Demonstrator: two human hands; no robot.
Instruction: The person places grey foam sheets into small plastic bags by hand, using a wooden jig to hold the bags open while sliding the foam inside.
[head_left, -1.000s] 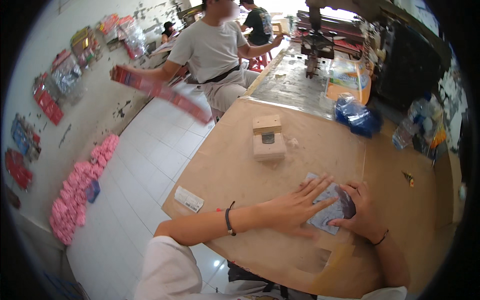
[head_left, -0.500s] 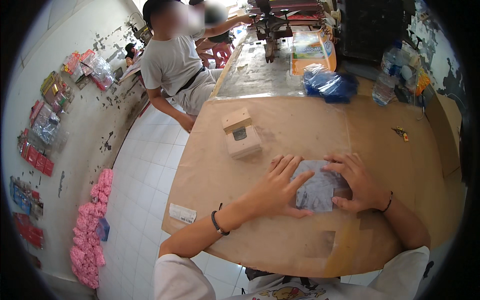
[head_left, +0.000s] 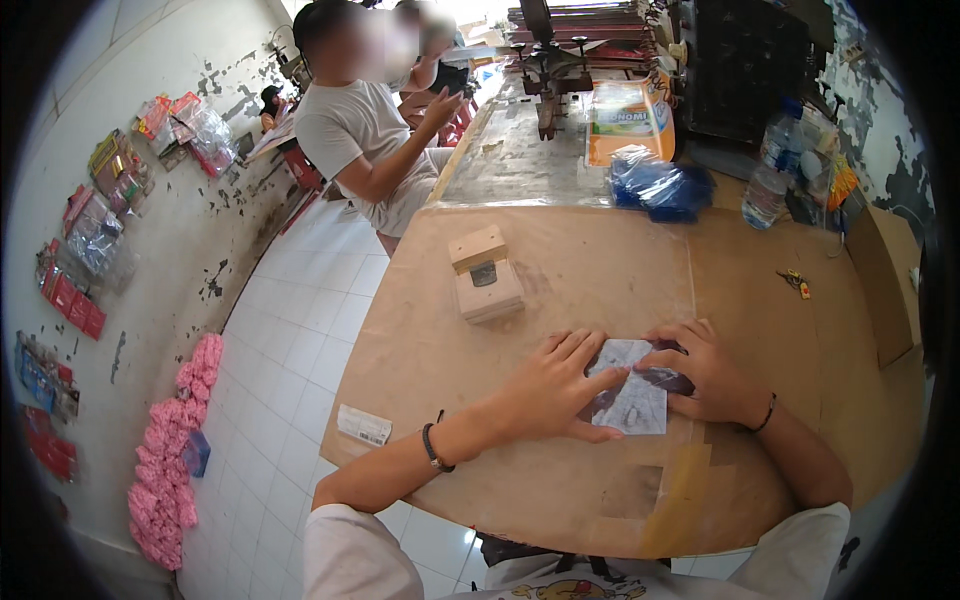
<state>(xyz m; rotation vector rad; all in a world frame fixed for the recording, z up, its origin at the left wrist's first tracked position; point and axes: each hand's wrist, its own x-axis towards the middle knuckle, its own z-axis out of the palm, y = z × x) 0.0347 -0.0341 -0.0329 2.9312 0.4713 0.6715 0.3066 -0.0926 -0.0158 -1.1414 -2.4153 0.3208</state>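
Note:
Flat on the brown table covering lies a small stack of greyish, see-through plastic sheets (head_left: 640,405), roughly square, with dark patches along its sides. My left hand (head_left: 565,380) rests at the stack's left edge, fingers spread, index finger reaching over the top and thumb stretched along the near edge. On the other side my right hand (head_left: 715,375) curls over the right edge, its index fingertip on the sheets close to my left index finger and its thumb by the edge. My fingers hide part of the sheets.
Beyond my left hand stands a wooden block (head_left: 485,280) with a dark inset. A white label (head_left: 364,425) lies at the table's left edge. Keys (head_left: 796,282), a water bottle (head_left: 768,180) and blue plastic packs (head_left: 660,188) are to the right and far side. A co-worker (head_left: 360,130) sits at the far left.
Both my index fingers have moved inward over the sheets, and my right hand has curled closer. The co-worker's arms have come up from the table and side to in front of the body.

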